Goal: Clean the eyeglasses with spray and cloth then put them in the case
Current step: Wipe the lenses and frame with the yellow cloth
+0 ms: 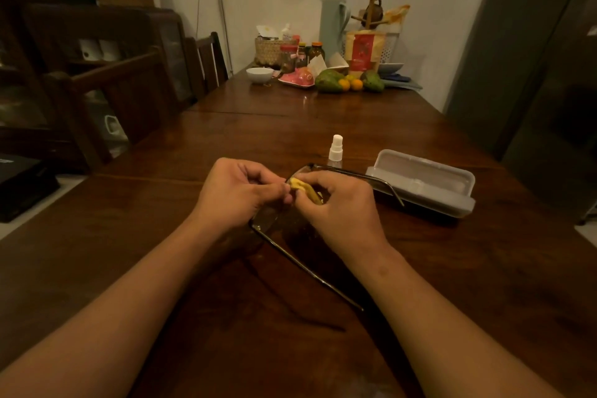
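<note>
Dark-framed eyeglasses [269, 223] are held above the wooden table [452, 268] with both temple arms unfolded. My left hand [239, 192] pinches the frame near the bridge. My right hand [339, 207] presses a small yellow cloth [303, 188] against one lens. One temple arm runs down toward me and the other reaches right over the case. A small clear spray bottle [335, 152] with a white nozzle stands just behind my hands. The open translucent grey case [426, 184] lies to the right of my right hand, with nothing in it.
Fruit [349, 81], jars, a white bowl [259, 74], a basket and a pale green flask [332, 29] crowd the table's far end. Wooden chairs [129, 90] line the left side, and a dark cabinet stands behind them. A grey fridge [533, 58] stands at right.
</note>
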